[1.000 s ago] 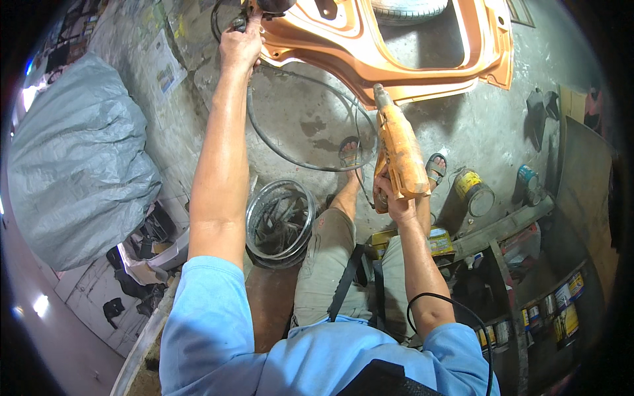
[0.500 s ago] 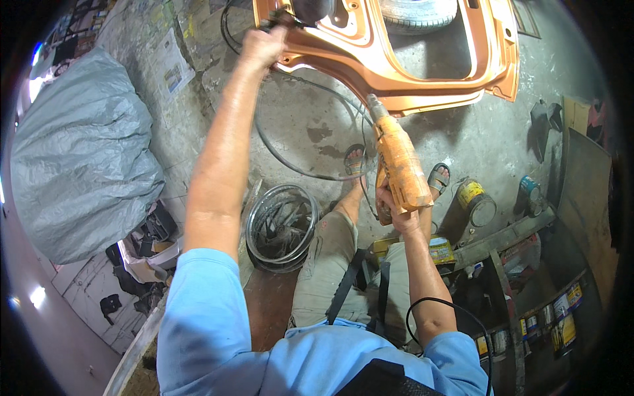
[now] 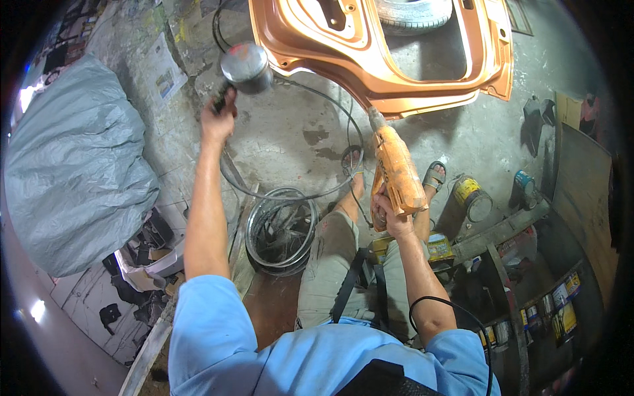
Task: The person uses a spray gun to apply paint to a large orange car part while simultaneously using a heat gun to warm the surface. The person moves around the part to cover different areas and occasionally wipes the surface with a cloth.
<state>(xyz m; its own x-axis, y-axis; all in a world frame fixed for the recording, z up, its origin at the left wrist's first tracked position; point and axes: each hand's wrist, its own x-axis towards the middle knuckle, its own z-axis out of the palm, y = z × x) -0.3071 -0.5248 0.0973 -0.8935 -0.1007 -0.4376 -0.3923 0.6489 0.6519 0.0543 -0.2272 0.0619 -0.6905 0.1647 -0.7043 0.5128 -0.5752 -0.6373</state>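
Note:
My left hand point(image 3: 219, 122), reached out over the floor left of the car door, is closed on the dark handle of a spray gun. The gun's round silver cup point(image 3: 249, 71) hangs near the door's lower left corner. In my right hand point(image 3: 389, 210) is a worn orange heat gun point(image 3: 398, 165), its metal nozzle pointing forward at the door's near edge. Whether the nozzle touches the door cannot be made out. The copper-orange car door panel point(image 3: 323, 63) stretches across the top of the view, its upper part cut off.
A tire point(image 3: 416, 16) shows through the door's opening. A dark hose point(image 3: 310, 195) loops over the floor. A bin of scraps point(image 3: 282, 231) stands by my left leg. Paint cans point(image 3: 472, 198) and a shelf frame point(image 3: 505, 237) are at right. A grey sheet point(image 3: 79, 171) covers something at left.
My left hand has swung left and back toward me with the spray gun, off the door's left side. My right hand with the heat gun has barely moved.

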